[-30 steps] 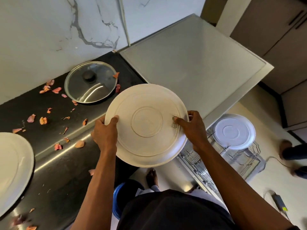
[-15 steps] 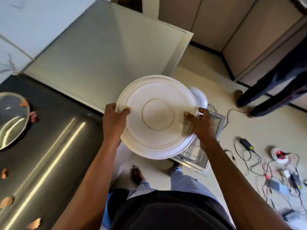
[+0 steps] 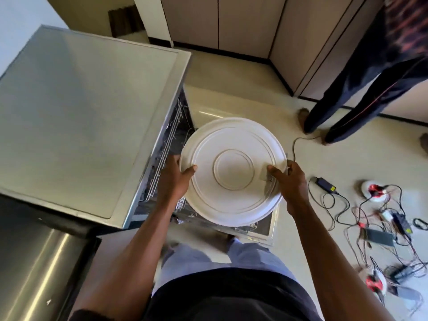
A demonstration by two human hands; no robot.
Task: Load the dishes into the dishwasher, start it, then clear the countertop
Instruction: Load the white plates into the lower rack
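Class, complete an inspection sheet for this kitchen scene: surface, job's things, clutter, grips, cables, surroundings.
Surface: dark countertop, only a corner in view.
Job's things: white plate, underside up, held above the open dishwasher and its wire rack.
Clutter: power adapter and red-and-white gadgets on the floor.
Grips: left grip holds the plate's left rim; right grip holds its right rim.
Cables: tangled wires spread over the floor at right.
Surroundings: beige cabinets; a second person stands nearby.
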